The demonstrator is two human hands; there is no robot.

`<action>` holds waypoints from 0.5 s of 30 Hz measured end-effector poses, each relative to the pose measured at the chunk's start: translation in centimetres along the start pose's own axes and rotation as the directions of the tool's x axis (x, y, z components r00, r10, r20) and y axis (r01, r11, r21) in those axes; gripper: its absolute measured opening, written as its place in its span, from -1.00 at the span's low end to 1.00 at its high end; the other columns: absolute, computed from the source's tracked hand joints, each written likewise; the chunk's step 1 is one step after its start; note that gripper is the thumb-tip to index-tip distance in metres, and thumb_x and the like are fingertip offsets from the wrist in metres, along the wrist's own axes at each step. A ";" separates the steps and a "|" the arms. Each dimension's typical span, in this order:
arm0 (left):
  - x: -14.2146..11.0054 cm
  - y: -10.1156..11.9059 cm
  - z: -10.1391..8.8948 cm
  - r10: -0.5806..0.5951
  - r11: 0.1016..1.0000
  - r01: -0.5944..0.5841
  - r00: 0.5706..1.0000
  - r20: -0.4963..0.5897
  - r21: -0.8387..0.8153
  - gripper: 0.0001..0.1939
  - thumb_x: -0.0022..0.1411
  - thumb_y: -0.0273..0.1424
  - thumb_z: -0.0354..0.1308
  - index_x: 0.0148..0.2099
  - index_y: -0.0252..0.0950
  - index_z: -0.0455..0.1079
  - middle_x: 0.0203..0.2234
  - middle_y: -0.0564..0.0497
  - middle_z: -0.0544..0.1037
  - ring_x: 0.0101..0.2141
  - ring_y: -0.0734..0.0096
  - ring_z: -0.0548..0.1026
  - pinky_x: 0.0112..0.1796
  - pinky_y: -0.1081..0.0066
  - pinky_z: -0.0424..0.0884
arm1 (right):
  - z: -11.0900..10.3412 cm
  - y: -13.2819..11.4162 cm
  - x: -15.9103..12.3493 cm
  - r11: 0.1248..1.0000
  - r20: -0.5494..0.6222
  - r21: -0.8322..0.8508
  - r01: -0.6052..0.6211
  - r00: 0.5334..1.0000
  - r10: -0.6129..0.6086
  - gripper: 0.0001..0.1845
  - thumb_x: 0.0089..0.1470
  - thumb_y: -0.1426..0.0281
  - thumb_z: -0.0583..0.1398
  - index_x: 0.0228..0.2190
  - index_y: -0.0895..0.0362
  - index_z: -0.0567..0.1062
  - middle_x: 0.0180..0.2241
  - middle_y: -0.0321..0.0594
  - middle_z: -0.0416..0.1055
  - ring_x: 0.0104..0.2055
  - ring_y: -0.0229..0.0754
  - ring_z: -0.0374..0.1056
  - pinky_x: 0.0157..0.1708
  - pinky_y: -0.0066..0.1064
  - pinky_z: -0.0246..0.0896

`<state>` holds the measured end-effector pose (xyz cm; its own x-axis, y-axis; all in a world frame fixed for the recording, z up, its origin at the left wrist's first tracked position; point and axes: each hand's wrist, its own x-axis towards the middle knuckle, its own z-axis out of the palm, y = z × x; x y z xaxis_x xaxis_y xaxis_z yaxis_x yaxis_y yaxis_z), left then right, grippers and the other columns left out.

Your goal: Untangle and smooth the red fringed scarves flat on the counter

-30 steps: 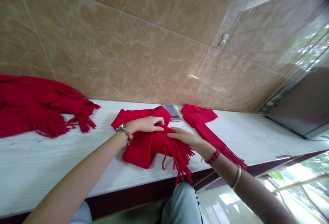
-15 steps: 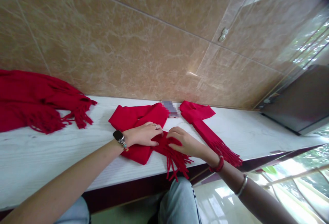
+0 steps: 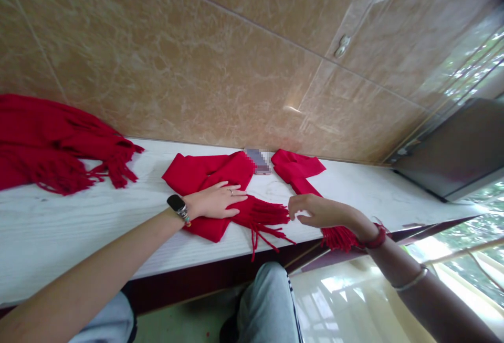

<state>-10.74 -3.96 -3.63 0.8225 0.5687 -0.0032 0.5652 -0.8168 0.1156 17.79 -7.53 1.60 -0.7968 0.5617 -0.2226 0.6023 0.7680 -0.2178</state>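
A folded red scarf lies on the white tabletop in front of me, its fringe spread toward the right. My left hand rests flat on the scarf near the base of the fringe, fingers stretched out. Just beyond the fringe tips is my right hand, fingers loosely bent with a gap beside the thumb and nothing seen held. Behind and under that hand lies a second red scarf, folded at its top, its fringe hanging toward the front edge.
More red fringed cloth is heaped at the left. A phone, partly pixelated, sits between the two scarves by the brown tiled wall. A dark box-like object stands at the table's right end.
My right hand has moved right, off the fringe to beyond its tips. Most fringe strands now run straighter to the right. My left hand has flattened on the scarf.
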 end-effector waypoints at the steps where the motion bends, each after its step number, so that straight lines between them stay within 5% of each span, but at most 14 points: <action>1: 0.1 0.0 0.0 0.000 1.000 0.000 1.000 0.002 0.001 -0.53 0.25 -0.28 -0.07 0.20 -0.14 0.07 0.16 0.04 0.16 0.18 0.29 0.00 0.11 0.24 -0.19 | -0.6 -0.6 0.2 1.000 -0.064 0.021 0.009 0.998 -0.008 -0.74 -0.11 0.63 0.03 -0.41 0.16 0.43 -0.38 -0.20 0.40 -0.33 -0.26 0.30 -0.26 -0.39 0.23; 5: 0.3 -0.3 0.2 0.009 1.000 -0.009 1.000 -0.017 0.000 -0.53 0.24 -0.26 -0.06 0.19 -0.17 0.09 0.15 0.01 0.19 0.17 0.26 0.03 0.10 0.24 -0.14 | -0.4 -4.5 3.8 0.988 -0.318 -0.029 0.155 0.935 -0.156 -0.83 0.02 0.50 0.06 -0.33 0.19 0.42 -0.32 -0.13 0.36 -0.22 -0.21 0.25 -0.18 -0.36 0.19; 10: 0.3 -0.4 0.3 0.017 1.000 -0.017 0.999 -0.036 0.001 -0.53 0.22 -0.29 -0.03 0.18 -0.18 0.10 0.15 0.01 0.19 0.16 0.27 0.05 0.10 0.25 -0.12 | 3.2 -5.9 7.0 0.928 -0.106 -0.265 0.263 0.948 -0.299 -0.84 -0.05 0.56 0.06 -0.44 0.20 0.43 -0.35 -0.13 0.36 -0.22 -0.17 0.23 -0.16 -0.32 0.17; 15: 0.2 -0.2 0.3 0.011 1.000 -0.011 1.000 -0.009 -0.019 -0.52 0.24 -0.29 -0.05 0.20 -0.18 0.07 0.16 0.02 0.17 0.17 0.26 0.02 0.11 0.19 -0.15 | 2.8 -2.3 3.0 0.951 0.045 -0.282 0.131 0.991 -0.123 -0.79 -0.09 0.61 0.04 -0.56 0.19 0.44 -0.45 -0.14 0.39 -0.31 -0.19 0.27 -0.30 -0.38 0.21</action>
<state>-10.67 -3.71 -4.00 0.8282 0.5604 0.0066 0.5546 -0.8212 0.1345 14.20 -8.48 -1.22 -0.8617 0.4488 -0.2367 0.4548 0.8900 0.0315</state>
